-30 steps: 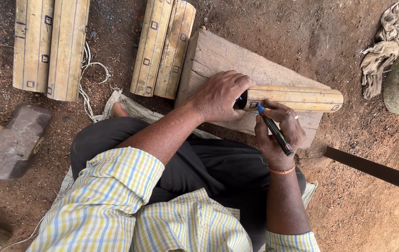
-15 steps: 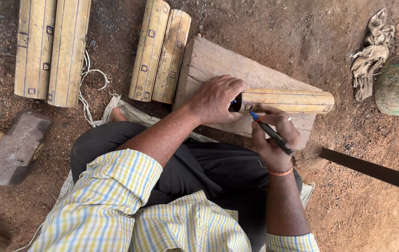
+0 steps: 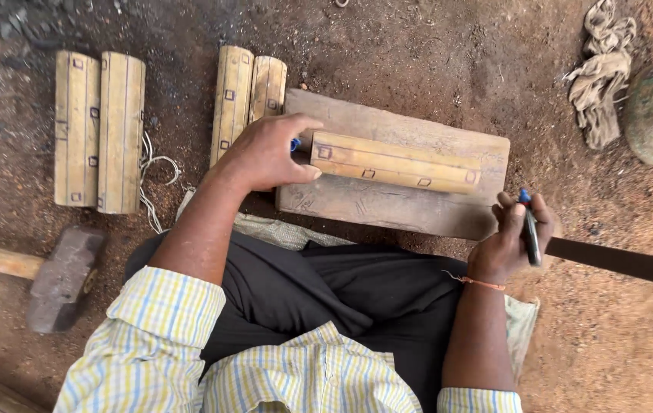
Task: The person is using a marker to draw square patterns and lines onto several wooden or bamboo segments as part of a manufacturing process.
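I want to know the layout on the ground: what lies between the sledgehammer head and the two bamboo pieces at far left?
In the head view, only bare dirt separates the sledgehammer head from the two bamboo pieces; a white cord lies just right.

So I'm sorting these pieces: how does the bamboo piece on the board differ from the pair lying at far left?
The bamboo piece on the board lies crosswise on the wooden board, held at one end by the left hand. The pair at far left lies lengthwise on bare dirt, untouched, side by side, and looks wider. All are pale yellow with small drawn squares.
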